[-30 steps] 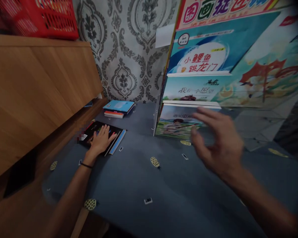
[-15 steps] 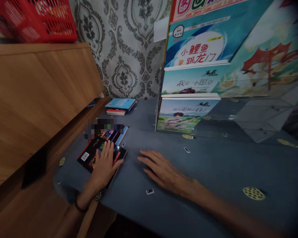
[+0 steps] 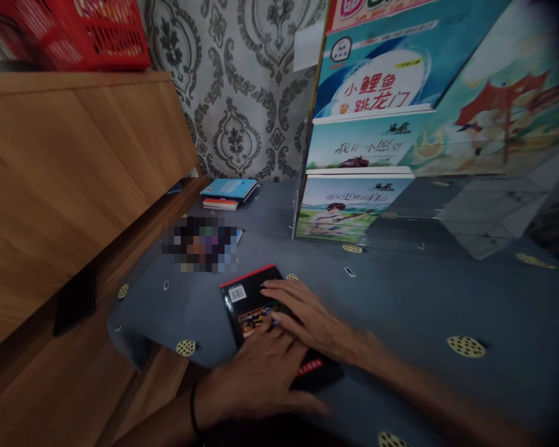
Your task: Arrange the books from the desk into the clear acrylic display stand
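Note:
A black book (image 3: 242,307) with a red spine edge and a white barcode lies on the table in front of me. My left hand (image 3: 265,366) rests across its lower left part, fingers stretched out and thumb apart, somewhat blurred. From the right, my right hand (image 3: 307,316) lies over the book's upper right side with its fingers extended. The fingertips of the two hands meet near the middle of the cover. Much of the book is hidden under them.
A blurred-out book (image 3: 202,244) lies to the left. Behind it is a small stack of books (image 3: 228,191). A clear display rack (image 3: 482,220) holds several picture books on the right. A wooden cabinet (image 3: 84,167) with a red basket (image 3: 114,37) borders the patterned tablecloth (image 3: 400,298).
The black book has slid right and toward me under my left hand, away from the other book. My right hand, bare on the cloth before, now lies on it.

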A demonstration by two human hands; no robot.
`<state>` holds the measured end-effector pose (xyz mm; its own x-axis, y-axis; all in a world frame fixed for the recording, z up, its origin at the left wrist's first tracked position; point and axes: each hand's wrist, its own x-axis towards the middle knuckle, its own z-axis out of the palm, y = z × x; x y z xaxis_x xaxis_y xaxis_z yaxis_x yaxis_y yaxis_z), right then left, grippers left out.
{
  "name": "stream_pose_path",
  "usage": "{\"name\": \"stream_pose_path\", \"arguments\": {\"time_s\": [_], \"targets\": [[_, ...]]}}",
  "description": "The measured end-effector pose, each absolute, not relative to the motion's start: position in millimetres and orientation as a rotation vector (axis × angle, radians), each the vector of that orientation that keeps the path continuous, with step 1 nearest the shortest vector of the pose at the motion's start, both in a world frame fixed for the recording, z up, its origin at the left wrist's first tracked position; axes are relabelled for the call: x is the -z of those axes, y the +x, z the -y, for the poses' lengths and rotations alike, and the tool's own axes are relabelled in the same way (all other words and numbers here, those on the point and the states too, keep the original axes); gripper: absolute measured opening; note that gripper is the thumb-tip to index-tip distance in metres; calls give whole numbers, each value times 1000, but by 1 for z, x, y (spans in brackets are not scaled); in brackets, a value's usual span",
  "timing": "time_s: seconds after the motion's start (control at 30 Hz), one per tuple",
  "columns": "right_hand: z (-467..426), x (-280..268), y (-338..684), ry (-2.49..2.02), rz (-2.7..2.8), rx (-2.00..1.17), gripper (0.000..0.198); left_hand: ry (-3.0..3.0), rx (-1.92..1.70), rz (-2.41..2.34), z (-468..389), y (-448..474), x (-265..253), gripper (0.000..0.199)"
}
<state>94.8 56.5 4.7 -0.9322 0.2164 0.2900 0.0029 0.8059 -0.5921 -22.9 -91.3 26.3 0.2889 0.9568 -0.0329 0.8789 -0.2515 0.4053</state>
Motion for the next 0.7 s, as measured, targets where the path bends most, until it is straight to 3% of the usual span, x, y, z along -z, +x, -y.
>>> {"name": "stream_pose_path", "arguments": {"time_s": [0.13, 0.33, 0.57, 0.7], "targets": [[-60, -3, 100, -280, 2652, -977, 49, 2276, -336, -1468, 77, -27, -35, 64], [-48, -14, 106, -522, 2635, -1106, 52, 2418, -480, -1615, 62, -49, -17, 41], [-38, -26, 109, -601, 2741, -950, 78, 2571, -656, -1691, 14, -106, 22, 49], [-39, -18, 104, -528, 2847, -751, 72, 2393, -693, -1881, 7, -121, 28, 45]]}}
